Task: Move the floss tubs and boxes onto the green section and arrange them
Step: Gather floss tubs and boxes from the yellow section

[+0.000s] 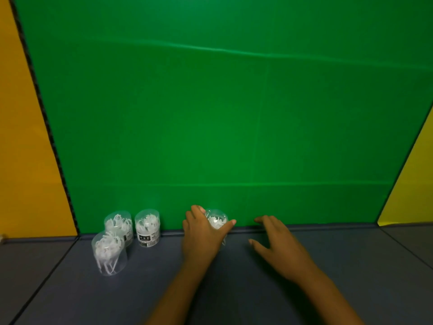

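Green section (pixel 234 113) fills the far view, grey mat (pixel 351 266) nearest, yellow panels either side. Left hand (pixel 201 238) wraps a clear floss tub (pixel 216 220) at the green edge, thumb and fingers closed round it. Right hand (pixel 278 247) hovers just beside, fingers spread, holding nothing. Three more tubs (pixel 126 235) stand clustered to the left, apparently on the grey mat; the boundary is hard to judge.
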Tool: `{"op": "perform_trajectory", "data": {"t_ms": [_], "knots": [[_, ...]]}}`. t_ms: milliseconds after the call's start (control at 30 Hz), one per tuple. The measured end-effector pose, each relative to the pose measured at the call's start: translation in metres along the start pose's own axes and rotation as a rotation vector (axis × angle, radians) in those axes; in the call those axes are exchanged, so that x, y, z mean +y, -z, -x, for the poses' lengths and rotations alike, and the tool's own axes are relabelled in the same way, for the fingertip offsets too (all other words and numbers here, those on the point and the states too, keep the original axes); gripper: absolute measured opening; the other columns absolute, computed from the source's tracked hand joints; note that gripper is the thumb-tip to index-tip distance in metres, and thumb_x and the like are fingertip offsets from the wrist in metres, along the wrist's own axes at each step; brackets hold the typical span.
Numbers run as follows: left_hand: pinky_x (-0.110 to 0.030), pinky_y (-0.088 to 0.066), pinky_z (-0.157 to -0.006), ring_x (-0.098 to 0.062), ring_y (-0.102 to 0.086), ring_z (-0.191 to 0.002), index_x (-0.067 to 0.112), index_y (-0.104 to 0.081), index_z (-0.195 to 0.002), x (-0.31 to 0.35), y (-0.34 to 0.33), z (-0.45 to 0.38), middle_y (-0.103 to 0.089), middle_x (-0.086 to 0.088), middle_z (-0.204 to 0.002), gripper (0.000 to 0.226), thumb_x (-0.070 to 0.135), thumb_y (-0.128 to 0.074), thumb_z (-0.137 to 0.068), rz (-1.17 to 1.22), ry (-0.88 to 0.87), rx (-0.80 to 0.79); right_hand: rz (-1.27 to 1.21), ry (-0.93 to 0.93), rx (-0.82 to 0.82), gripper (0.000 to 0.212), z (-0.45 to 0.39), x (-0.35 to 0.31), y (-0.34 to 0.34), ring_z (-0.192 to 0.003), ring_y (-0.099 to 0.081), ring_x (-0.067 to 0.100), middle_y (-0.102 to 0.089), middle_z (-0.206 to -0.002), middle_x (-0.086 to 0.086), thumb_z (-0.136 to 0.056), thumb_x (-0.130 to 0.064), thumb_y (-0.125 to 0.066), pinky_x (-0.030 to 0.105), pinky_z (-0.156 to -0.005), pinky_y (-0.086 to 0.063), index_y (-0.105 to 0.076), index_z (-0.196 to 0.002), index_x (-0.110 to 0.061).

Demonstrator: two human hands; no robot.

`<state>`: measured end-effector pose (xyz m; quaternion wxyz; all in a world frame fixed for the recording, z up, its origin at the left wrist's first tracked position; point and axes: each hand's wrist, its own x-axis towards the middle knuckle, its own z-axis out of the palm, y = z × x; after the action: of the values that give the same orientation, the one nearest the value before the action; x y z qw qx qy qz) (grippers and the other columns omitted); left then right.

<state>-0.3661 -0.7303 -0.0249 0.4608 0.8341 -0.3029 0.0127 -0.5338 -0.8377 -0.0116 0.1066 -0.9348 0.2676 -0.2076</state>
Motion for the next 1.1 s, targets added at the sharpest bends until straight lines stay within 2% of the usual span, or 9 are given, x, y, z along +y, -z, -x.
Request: {"op": "perform_trajectory", "data": {"t_ms": [100,200,300,400,533,833,933,1100], "knots": [[-0.033,-0.043,-0.085,-0.021,-0.044,-0.108,0.021,-0.037,-0.113,0.000,0.002,0.000,-0.044,0.000,-0.112,0.085,0.078,-0.067,-0.056,-0.015,0.003,-0.023,-0.003,0.011,-0.009,0.051,-0.004,-0.003,-0.002,-0.119,-0.047,0.011,-0.048,-0.126,-0.008,-0.089,-0.052,-0.054,0.029,-0.099,-0.042,-0.041,-0.131,-0.027],[-0.036,-0.041,-0.095,-0.024,-0.042,-0.117,0.017,-0.034,-0.128,-0.002,0.014,0.000,-0.043,-0.003,-0.125,0.101,0.080,-0.064,-0.055,-0.068,-0.028,-0.087,0.003,0.022,-0.011,0.052,-0.007,-0.009,0.001,-0.120,-0.047,0.011,-0.048,-0.127,-0.008,-0.089,-0.053,-0.054,0.030,-0.098,-0.043,-0.040,-0.132,-0.027],[-0.039,-0.040,-0.102,-0.025,-0.042,-0.121,0.015,-0.031,-0.135,-0.008,0.039,0.002,-0.042,-0.006,-0.131,0.107,0.080,-0.064,-0.056,-0.110,-0.073,-0.129,0.026,0.048,-0.013,0.054,-0.005,-0.017,0.008,-0.122,-0.045,0.011,-0.046,-0.132,-0.007,-0.090,-0.053,-0.053,0.029,-0.101,-0.042,-0.038,-0.135,-0.026],[-0.039,-0.043,-0.100,-0.024,-0.045,-0.121,0.016,-0.031,-0.137,-0.013,0.069,0.011,-0.043,-0.005,-0.131,0.098,0.075,-0.062,-0.066,-0.256,-0.193,-0.144,0.048,0.084,-0.004,0.055,-0.004,-0.028,0.017,-0.124,-0.044,0.013,-0.046,-0.134,-0.006,-0.091,-0.053,-0.051,0.029,-0.102,-0.041,-0.037,-0.137,-0.025],[-0.036,-0.045,-0.096,-0.021,-0.047,-0.123,0.020,-0.033,-0.137,-0.012,0.108,0.033,-0.046,-0.003,-0.132,0.075,0.060,-0.061,-0.080,-0.456,-0.385,-0.065,0.079,0.148,0.033,0.056,0.006,-0.046,0.029,-0.122,-0.046,0.015,-0.046,-0.133,-0.004,-0.091,-0.054,-0.050,0.032,-0.100,-0.042,-0.036,-0.137,-0.025],[-0.035,-0.041,-0.097,-0.024,-0.044,-0.122,0.019,-0.033,-0.140,-0.009,0.171,0.117,-0.043,-0.005,-0.136,0.075,0.067,-0.049,-0.084,-0.759,-0.314,-0.066,0.154,0.216,-0.035,0.065,0.062,-0.083,0.047,-0.123,-0.043,0.017,-0.042,-0.137,-0.003,-0.090,-0.058,-0.049,0.033,-0.102,-0.041,-0.030,-0.142,-0.024],[-0.039,-0.041,-0.102,-0.026,-0.041,-0.128,0.019,-0.030,-0.144,-0.013,0.186,0.151,-0.039,-0.006,-0.143,0.079,0.067,-0.048,-0.084,-0.760,-0.251,-0.093,0.136,0.248,-0.039,0.063,0.087,-0.097,0.048,-0.122,-0.043,0.017,-0.043,-0.136,-0.003,-0.090,-0.058,-0.049,0.034,-0.102,-0.040,-0.031,-0.140,-0.024],[-0.036,-0.043,-0.097,-0.023,-0.045,-0.122,0.022,-0.030,-0.142,-0.017,0.222,0.195,-0.043,-0.002,-0.135,0.074,0.065,-0.048,-0.086,-0.715,-0.223,-0.029,0.099,0.318,-0.031,0.063,0.119,-0.134,0.050,-0.123,-0.042,0.019,-0.042,-0.137,-0.001,-0.091,-0.059,-0.047,0.034,-0.100,-0.039,-0.032,-0.141,-0.022]]}}
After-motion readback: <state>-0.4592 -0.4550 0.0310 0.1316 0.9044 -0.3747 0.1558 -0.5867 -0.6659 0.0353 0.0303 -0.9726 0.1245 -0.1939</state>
